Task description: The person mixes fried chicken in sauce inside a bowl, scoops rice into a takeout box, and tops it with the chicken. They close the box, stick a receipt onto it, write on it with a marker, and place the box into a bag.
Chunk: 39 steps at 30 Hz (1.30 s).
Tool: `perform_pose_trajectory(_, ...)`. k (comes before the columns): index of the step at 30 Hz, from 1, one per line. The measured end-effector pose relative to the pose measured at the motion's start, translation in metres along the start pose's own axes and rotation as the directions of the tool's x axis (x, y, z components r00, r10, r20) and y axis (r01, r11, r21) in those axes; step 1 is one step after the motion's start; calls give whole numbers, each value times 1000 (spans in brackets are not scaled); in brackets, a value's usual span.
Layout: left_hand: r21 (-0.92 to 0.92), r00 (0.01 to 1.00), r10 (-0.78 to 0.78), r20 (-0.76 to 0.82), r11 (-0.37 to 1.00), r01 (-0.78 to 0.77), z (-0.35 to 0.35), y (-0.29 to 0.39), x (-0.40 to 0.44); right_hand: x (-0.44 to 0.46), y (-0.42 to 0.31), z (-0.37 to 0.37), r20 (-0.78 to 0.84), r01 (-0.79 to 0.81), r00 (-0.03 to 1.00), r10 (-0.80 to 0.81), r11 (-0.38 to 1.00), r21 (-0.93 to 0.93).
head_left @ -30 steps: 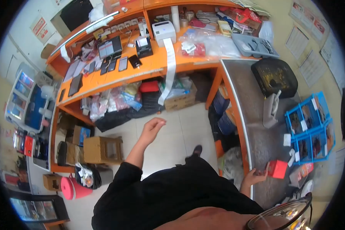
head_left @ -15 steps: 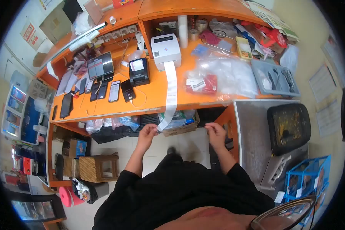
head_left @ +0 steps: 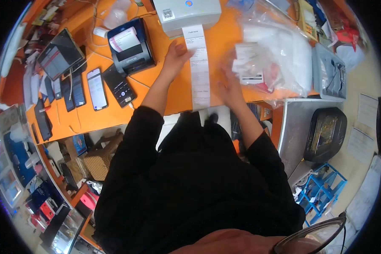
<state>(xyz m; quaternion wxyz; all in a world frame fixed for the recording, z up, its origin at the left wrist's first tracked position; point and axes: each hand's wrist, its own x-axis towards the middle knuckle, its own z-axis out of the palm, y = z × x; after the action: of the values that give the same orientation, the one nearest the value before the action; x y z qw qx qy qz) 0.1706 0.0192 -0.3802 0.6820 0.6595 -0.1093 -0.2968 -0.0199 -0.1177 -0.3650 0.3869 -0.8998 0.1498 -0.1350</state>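
A long printed paper strip point(head_left: 200, 80) hangs from the front slot of the white label printer point(head_left: 188, 16) and runs down to the desk's front edge. My left hand point(head_left: 175, 60) is just left of the strip, fingers apart, one fingertip close to its edge; whether it touches is unclear. To the right of the strip, my right hand point(head_left: 230, 91) is raised over the desk, blurred by motion. Its fingers seem stretched out and hold nothing I can see. Close to those fingertips lies a clear plastic bag point(head_left: 279, 51) with a white label point(head_left: 249, 63) on it.
Left of my left hand stands a black receipt printer point(head_left: 133, 51) on the orange desk point(head_left: 135, 95). Phones point(head_left: 97, 89) and a tablet point(head_left: 60, 55) lie farther left, among cables. A grey tray point(head_left: 329, 72) is at the right, above a black-lidded case point(head_left: 326, 133).
Both hands have moved forward, from below the desk edge to over it beside the strip. My left hand has left the strip's lower end. The view has moved closer to the desk.
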Motion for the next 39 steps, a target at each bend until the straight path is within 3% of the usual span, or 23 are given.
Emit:
perform_pose_trajectory(1, -71, 996, -20, 85, 997, 26, 4, 5, 8, 5, 2, 4, -19, -33, 999, 33, 999, 10)
perform_pose_trajectory(2, -78, 988, -69, 142, 994, 81, 6, 6, 12, 11, -3, 4, -16, -125, 991, 131, 971, 205)
perform_pose_trajectory(4, -95, 956, -157, 246, 978, 185, 10, 6, 14, 27, -17, 0, 40, -287, 947, 319, 782, 553)
perform_pose_trajectory(5, -152, 948, -208, 240, 957, 248, 14, 22, 2, 32, -19, -1, 31, -290, 943, 330, 777, 559)
perform_pose_trajectory(8, -166, 897, -303, 321, 915, 369, 11, 31, -20, 50, -43, -30, 361, -555, 831, 422, 601, 575)
perform_pose_trajectory(12, -289, 911, -197, 362, 906, 311, 9, 43, -37, 53, -60, -34, 300, -482, 866, 399, 512, 711)
perform_pose_trajectory(20, -353, 911, -112, 397, 898, 264, 13, 38, -52, 41, -58, -41, 356, -530, 842, 405, 500, 684)
perform_pose_trajectory(39, -386, 876, -152, 458, 853, 350, 31, 42, -99, 25, -66, -71, 471, -612, 790, 392, 535, 582)
